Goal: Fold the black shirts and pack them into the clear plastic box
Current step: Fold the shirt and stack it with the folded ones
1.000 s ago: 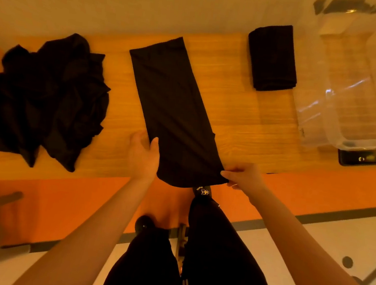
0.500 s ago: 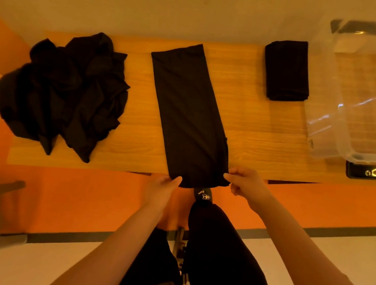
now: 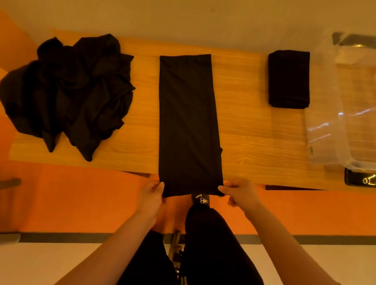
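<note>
- One folded shirt (image 3: 288, 78) done, on counter (image 3: 249, 130), not yet in clear box (image 3: 359, 110).
- Long strip shirt (image 3: 186, 123) half-folded; left hand (image 3: 152, 195) and right hand (image 3: 238, 192) grip pinching near corners.
- Unfolded pile (image 3: 71, 91) left.

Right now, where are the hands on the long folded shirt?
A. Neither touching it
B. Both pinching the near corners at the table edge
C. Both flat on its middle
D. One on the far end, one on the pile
B. The left hand and the right hand each pinch a near corner of the long folded shirt, whose near end overhangs the edge of the table.
</note>
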Available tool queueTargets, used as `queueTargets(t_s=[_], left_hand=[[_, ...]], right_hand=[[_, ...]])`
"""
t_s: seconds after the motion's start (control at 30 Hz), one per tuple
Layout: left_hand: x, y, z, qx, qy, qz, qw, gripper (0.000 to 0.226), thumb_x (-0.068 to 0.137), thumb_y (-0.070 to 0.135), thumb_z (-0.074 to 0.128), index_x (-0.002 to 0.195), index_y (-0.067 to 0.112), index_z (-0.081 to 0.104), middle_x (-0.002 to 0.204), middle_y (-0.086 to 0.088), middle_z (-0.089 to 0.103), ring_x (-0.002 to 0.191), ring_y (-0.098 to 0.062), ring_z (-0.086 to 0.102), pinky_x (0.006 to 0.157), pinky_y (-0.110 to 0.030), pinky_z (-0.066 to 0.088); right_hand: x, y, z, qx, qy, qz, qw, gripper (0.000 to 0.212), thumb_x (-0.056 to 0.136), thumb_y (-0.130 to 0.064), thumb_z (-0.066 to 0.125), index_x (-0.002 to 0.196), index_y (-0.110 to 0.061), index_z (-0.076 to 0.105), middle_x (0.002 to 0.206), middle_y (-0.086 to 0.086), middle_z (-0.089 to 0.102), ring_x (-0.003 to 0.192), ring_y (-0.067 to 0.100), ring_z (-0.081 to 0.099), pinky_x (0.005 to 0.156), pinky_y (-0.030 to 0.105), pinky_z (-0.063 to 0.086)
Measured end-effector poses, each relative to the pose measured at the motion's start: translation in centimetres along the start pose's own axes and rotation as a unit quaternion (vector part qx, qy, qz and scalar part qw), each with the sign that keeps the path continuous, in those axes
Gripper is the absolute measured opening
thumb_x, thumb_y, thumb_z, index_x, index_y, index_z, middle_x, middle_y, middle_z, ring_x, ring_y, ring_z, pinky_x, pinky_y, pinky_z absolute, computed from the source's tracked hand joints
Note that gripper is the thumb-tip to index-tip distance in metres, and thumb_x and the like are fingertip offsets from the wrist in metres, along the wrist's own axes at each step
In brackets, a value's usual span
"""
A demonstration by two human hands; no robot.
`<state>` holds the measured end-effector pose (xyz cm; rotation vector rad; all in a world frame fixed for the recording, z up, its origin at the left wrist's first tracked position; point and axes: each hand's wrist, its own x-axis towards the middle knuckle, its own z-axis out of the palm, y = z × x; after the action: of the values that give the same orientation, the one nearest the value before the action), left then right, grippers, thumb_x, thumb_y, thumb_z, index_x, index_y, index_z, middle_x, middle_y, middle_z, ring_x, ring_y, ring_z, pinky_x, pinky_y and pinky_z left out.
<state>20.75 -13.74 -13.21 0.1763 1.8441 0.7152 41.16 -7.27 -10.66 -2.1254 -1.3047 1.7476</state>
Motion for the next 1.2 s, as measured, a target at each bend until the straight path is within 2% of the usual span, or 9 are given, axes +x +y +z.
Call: queueTargets(t_s=[0.1, 0.23, 0.33, 0.47, 0.67, 0.83, 0.9, 1.03, 1.2], left_hand=[[-0.4, 0.5, -0.4, 0.046, -0.054, 0.023, 0.997, 0.013, 0.095, 0.021, 0.051, 0.103, 0.013, 0.058, 0.082, -0.003, 0.055, 0.07, -0.013, 0.049, 0.064, -0.024, 0.04], [-0.7, 0.7, -0.3, 0.05, -0.065, 0.027, 0.996, 0.007, 0.094, 0.016, 0.053, 0.094, 0.014, 0.06, 0.087, -0.001, 0.06, 0.077, -0.01, 0.052, 0.07, -0.025, 0.042], [-0.9, 0.9, -0.4, -0.031, -0.081, -0.011, 0.996, 0.012, 0.096, 0.011, 0.047, 0.1, 0.011, 0.058, 0.101, -0.007, 0.062, 0.088, -0.014, 0.057, 0.077, -0.029, 0.045], [-1.2, 1.0, -0.7, -0.075, -0.084, -0.021, 0.993, 0.016, 0.098, 0.005, 0.041, 0.094, 0.014, 0.054, 0.094, -0.006, 0.062, 0.082, -0.015, 0.06, 0.064, -0.023, 0.049], [-0.5, 0.6, -1.3, -0.021, -0.069, -0.011, 0.997, 0.017, 0.095, -0.002, 0.043, 0.106, 0.009, 0.05, 0.105, -0.013, 0.059, 0.081, -0.016, 0.059, 0.069, -0.028, 0.05], [-0.6, 0.9, -1.7, 0.204, 0.066, 0.141, 0.966, 0.013, 0.092, 0.007, 0.052, 0.103, 0.013, 0.055, 0.103, -0.007, 0.059, 0.091, -0.018, 0.055, 0.074, -0.029, 0.04], [-1.2, 1.4, -1.4, 0.249, 0.103, 0.274, 0.923, 0.017, 0.091, 0.008, 0.052, 0.106, 0.011, 0.059, 0.105, -0.003, 0.06, 0.095, -0.013, 0.053, 0.079, -0.025, 0.039], [-1.3, 3.6, 1.7, 0.338, -0.001, 0.452, 0.826, 0.019, 0.091, 0.01, 0.054, 0.106, 0.011, 0.066, 0.104, -0.002, 0.062, 0.101, -0.013, 0.052, 0.084, -0.025, 0.042], [-0.1, 6.1, 6.3, 0.359, -0.044, 0.397, 0.844, 0.025, 0.093, 0.011, 0.05, 0.115, 0.011, 0.064, 0.108, -0.005, 0.06, 0.101, -0.017, 0.056, 0.084, -0.028, 0.047]], right_hand=[[0.3, 0.1, 0.6, -0.067, 0.003, 0.016, 0.998, 0.017, 0.086, -0.021, 0.065, 0.074, -0.01, 0.06, 0.074, 0.007, 0.059, 0.065, 0.016, 0.055, 0.061, 0.024, 0.046], [0.2, 0.5, 2.1, 0.048, -0.02, 0.041, 0.998, 0.034, 0.088, -0.016, 0.063, 0.119, -0.006, 0.055, 0.111, 0.005, 0.058, 0.094, 0.023, 0.06, 0.07, 0.024, 0.05], [0.0, 1.0, 2.7, 0.278, -0.075, 0.083, 0.954, 0.026, 0.092, -0.012, 0.055, 0.118, -0.009, 0.053, 0.102, 0.009, 0.059, 0.075, 0.017, 0.056, 0.068, 0.025, 0.05], [0.4, 1.8, 2.6, 0.369, -0.085, 0.092, 0.921, 0.007, 0.092, -0.011, 0.053, 0.089, -0.007, 0.058, 0.084, 0.008, 0.055, 0.062, 0.012, 0.045, 0.065, 0.024, 0.041], [0.3, 1.6, 1.8, 0.121, -0.139, 0.062, 0.981, 0.011, 0.09, -0.016, 0.059, 0.1, -0.012, 0.06, 0.087, 0.003, 0.06, 0.07, 0.011, 0.054, 0.062, 0.019, 0.047], [0.3, -0.2, 0.2, -0.129, -0.032, -0.032, 0.991, 0.02, 0.091, -0.026, 0.057, 0.086, -0.009, 0.065, 0.08, 0.008, 0.065, 0.059, 0.01, 0.053, 0.056, 0.018, 0.042], [0.1, -0.9, -0.3, -0.121, 0.055, -0.076, 0.988, 0.018, 0.093, -0.022, 0.055, 0.081, -0.01, 0.063, 0.079, 0.007, 0.062, 0.058, 0.009, 0.051, 0.054, 0.017, 0.039], [0.6, -2.1, -0.2, -0.039, 0.13, -0.116, 0.984, 0.014, 0.093, -0.015, 0.054, 0.101, -0.014, 0.065, 0.074, -0.004, 0.058, 0.059, 0.008, 0.052, 0.051, 0.015, 0.042], [2.0, -3.4, 1.2, 0.101, 0.089, -0.05, 0.99, 0.007, 0.09, -0.012, 0.06, 0.091, -0.013, 0.066, 0.066, 0.0, 0.059, 0.056, 0.011, 0.054, 0.046, 0.016, 0.044]])
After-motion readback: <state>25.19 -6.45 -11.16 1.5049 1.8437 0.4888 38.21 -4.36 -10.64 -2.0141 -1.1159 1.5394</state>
